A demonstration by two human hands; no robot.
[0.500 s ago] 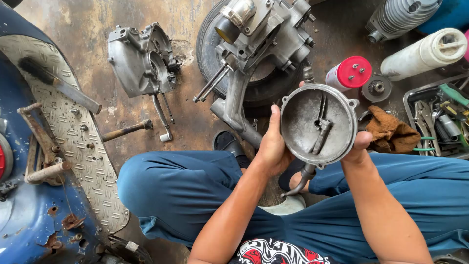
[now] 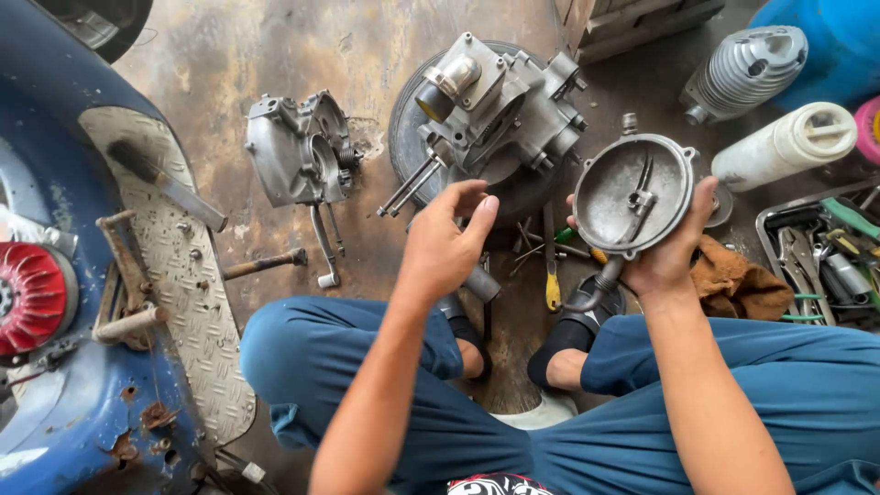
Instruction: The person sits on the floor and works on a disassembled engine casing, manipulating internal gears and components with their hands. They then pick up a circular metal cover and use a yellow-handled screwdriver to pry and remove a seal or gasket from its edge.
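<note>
Head view: right hand [image 2: 674, 252] gripped a round grey metal cover [image 2: 632, 194] (dish-shaped, small bracket inside) by its rim, raised beside the engine block [image 2: 500, 110], left hand [image 2: 446, 243] loose and holding nothing, fingers spread, hands well apart

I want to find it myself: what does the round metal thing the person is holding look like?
Start at the big grey engine block lying on a tyre. Just to its right, the right hand holds up a round grey metal cover. Unlike the boxy parts nearby, it is shaped like a shallow bowl.
</note>
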